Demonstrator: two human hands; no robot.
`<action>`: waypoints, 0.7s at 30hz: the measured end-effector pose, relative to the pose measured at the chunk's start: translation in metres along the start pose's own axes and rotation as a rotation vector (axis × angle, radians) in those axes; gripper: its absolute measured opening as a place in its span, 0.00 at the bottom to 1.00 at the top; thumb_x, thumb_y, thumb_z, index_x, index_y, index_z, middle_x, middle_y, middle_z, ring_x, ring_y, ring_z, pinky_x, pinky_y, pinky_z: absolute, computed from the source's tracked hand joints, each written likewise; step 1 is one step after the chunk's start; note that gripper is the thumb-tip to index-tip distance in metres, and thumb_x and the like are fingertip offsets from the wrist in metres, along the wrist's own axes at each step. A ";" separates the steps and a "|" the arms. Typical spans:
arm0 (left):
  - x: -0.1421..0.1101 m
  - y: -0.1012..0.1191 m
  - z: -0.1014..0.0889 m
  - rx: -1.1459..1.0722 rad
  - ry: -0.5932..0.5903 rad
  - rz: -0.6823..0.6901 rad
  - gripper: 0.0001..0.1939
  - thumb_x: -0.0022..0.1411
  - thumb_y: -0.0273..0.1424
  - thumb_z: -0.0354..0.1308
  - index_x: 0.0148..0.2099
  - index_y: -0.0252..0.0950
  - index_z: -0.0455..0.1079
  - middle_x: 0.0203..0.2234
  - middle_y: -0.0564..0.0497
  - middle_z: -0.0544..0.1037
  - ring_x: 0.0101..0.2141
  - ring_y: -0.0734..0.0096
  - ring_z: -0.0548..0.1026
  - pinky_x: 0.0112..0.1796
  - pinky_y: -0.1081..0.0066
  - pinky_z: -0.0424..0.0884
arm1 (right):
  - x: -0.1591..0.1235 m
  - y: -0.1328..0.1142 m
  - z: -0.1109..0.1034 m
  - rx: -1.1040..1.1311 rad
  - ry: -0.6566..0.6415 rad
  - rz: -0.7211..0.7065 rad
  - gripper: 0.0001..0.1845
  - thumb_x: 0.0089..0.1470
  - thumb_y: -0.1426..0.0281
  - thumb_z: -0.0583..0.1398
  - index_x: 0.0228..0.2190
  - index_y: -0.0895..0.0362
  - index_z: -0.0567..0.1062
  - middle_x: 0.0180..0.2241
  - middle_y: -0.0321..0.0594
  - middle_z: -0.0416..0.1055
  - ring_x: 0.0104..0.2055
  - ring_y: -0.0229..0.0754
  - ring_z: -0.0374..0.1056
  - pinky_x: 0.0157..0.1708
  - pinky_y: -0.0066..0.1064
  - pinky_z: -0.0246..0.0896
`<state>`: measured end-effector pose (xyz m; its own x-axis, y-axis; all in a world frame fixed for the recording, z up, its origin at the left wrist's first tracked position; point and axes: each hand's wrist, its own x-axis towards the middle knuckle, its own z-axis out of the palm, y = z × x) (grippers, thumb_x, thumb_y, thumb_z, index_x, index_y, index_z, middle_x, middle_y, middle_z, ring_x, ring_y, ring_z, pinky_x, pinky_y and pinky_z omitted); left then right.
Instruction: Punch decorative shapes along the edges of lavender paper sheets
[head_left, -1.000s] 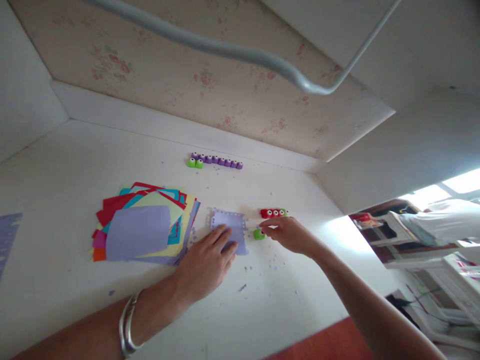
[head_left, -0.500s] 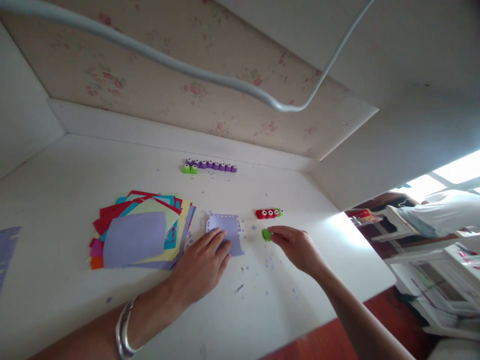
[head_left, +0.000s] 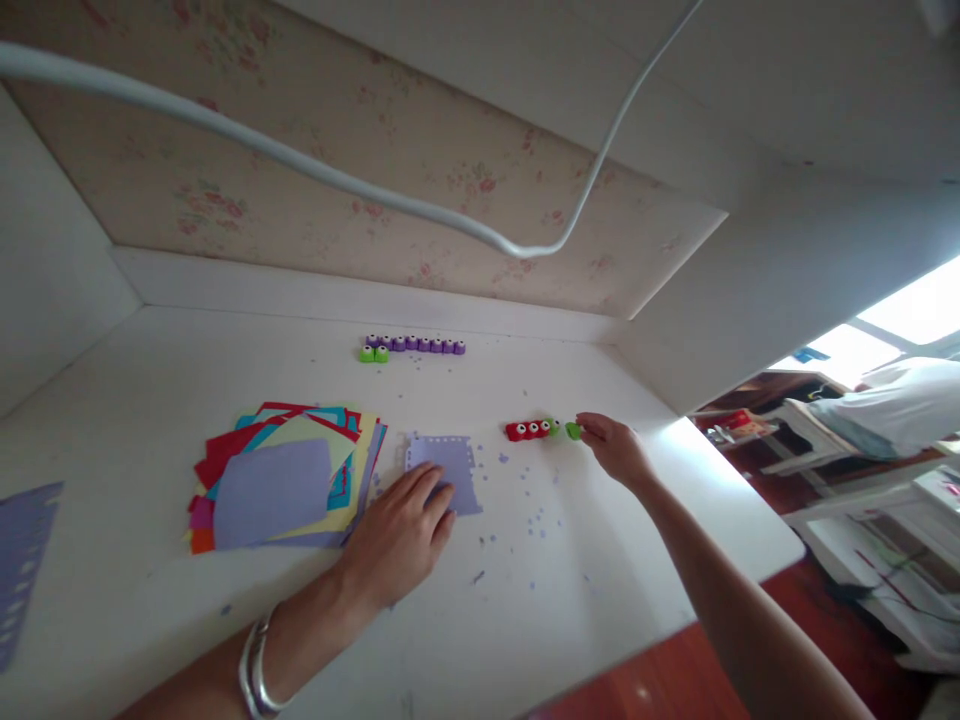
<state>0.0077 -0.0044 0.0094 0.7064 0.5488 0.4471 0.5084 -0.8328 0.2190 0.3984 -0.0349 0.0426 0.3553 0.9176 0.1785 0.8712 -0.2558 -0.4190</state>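
The right hand is nearly closed, fingertips pinching a small green plastic punch, just beside and at three o'clock from a row of white-topped red plastic punches ending in another green plastic punch. Over at eight o'clock, the left hand lies open, fingers slightly parted, on a lilac paper sheet with hole-punched edges, flat on the white table. Nine o'clock of that sheet: a multicoloured paper pile. Lilac paper scraps at four.
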 end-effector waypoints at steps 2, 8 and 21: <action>0.000 0.000 -0.001 -0.005 0.009 -0.004 0.15 0.69 0.31 0.52 0.52 0.32 0.74 0.53 0.38 0.74 0.55 0.52 0.71 0.55 0.51 0.71 | 0.009 0.003 0.007 0.012 0.000 -0.010 0.17 0.54 0.70 0.58 0.45 0.50 0.79 0.42 0.40 0.81 0.46 0.48 0.77 0.48 0.38 0.70; 0.001 0.001 -0.003 0.001 -0.009 -0.025 0.15 0.68 0.32 0.53 0.53 0.33 0.73 0.54 0.39 0.74 0.57 0.53 0.70 0.59 0.48 0.65 | 0.018 -0.003 0.018 0.046 -0.027 -0.059 0.18 0.53 0.71 0.59 0.46 0.50 0.79 0.42 0.39 0.81 0.46 0.47 0.77 0.49 0.39 0.71; 0.000 0.003 -0.001 0.013 0.006 -0.056 0.16 0.66 0.30 0.55 0.55 0.35 0.72 0.54 0.40 0.73 0.55 0.53 0.71 0.57 0.52 0.66 | 0.037 -0.110 0.016 0.133 -0.072 -0.257 0.17 0.57 0.72 0.56 0.43 0.52 0.80 0.40 0.39 0.82 0.41 0.45 0.78 0.43 0.35 0.73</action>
<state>0.0085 -0.0071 0.0114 0.6738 0.5939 0.4396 0.5534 -0.7999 0.2322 0.3103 0.0320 0.0808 0.1002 0.9675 0.2323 0.8758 0.0251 -0.4820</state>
